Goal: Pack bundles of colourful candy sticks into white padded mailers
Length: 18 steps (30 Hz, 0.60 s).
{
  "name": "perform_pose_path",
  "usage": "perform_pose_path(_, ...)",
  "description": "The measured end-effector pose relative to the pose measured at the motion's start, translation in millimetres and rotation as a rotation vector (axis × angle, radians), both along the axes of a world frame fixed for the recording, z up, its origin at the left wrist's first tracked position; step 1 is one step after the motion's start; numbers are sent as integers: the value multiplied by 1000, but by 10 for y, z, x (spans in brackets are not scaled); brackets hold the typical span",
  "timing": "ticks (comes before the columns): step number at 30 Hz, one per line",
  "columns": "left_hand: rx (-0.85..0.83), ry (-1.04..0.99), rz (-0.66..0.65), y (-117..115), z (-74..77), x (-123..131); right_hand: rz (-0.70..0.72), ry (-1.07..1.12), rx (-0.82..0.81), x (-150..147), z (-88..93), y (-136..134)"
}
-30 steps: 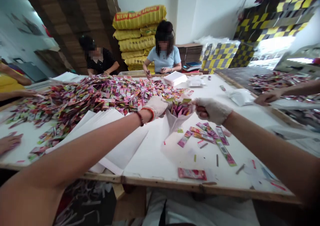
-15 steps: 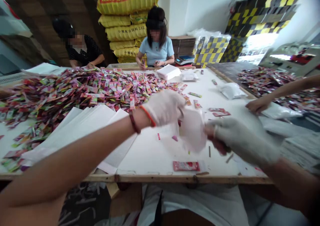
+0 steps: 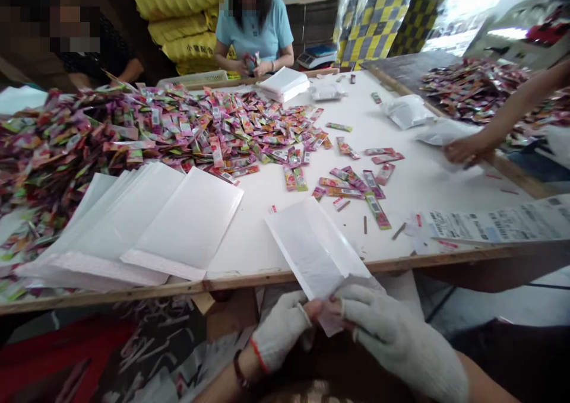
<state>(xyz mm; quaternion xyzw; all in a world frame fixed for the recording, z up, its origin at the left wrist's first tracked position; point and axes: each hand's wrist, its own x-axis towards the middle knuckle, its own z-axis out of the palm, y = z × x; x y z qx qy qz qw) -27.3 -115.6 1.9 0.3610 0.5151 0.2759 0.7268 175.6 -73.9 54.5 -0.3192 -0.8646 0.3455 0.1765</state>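
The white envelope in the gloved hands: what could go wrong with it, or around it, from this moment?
The white envelope reaches over the table edge, and the left hand and right hand hold it only at its near end, so a slip might drop it. Loose sachets lie just beyond it; pushing it forward could scatter them. The fanned envelopes lie close to the same edge, so a bump may knock some down.

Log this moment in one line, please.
left hand: holds white envelope by near end | right hand: same end | far end: over table | sachets: beyond it
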Motion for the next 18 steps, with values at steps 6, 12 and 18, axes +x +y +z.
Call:
perform_pose_path(6, 19, -267, 219, 93, 25, 206, 129, 44, 43, -227, -164, 80)
perform_pose_path(12, 18, -98, 178, 197, 116, 14, -236, 360, -259, -41, 32, 39)
perform_pose_path(18, 108, 194, 48, -7, 105, -588, -716, 117, -609, 1332, -185, 9)
